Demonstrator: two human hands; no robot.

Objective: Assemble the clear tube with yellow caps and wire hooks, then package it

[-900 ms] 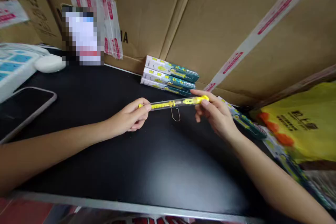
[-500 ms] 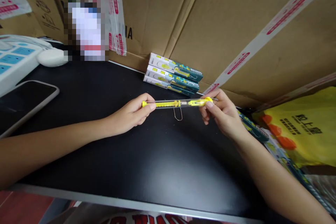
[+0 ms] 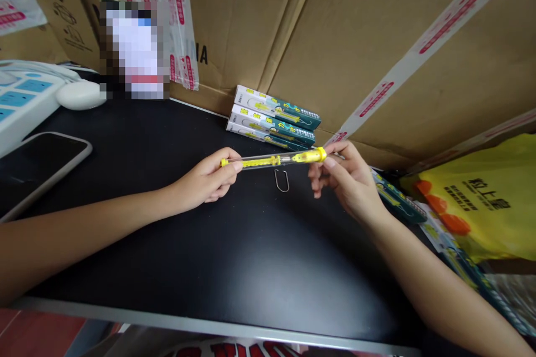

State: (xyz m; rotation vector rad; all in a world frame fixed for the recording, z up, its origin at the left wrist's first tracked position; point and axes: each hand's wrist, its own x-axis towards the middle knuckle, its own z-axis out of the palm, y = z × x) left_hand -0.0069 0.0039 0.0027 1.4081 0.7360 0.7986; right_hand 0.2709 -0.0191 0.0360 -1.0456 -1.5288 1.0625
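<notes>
Clear plastic with bright yellow ends: a slim tube (image 3: 256, 162), held up over a black table (image 3: 251, 268). Runs almost level from hand to hand, with the right end a little higher in view. Shows yellow parts inside, with a short metal-coloured stretch between.

At the tube's left end, a left hand (image 3: 213, 177), with thumb pressed on top and fingers curled beneath, wrapped firmly around the plastic. At the yellow cap on the other end, a right hand (image 3: 352, 181), with thumb and forefinger set narrow and tips at the cap; impossible to tell whether pinching or only touching. Curled loosely below, the other fingers.

Just below the tube in view, on the tabletop, a bent wire loop (image 3: 288, 183). Beyond the tube, near a wall of taped cardboard (image 3: 377, 28), a small pile of printed boxes (image 3: 272, 117). Past the right wrist, more boxes (image 3: 400, 201) of similar print, beside a yellow bag (image 3: 481, 201) with orange patches. Far left, a dark-screened phone (image 3: 44, 170), a white power strip (image 3: 25, 103) with blue sockets and a rounded white object (image 3: 79, 95). Behind, something hidden by coarse blur (image 3: 136, 53).
</notes>
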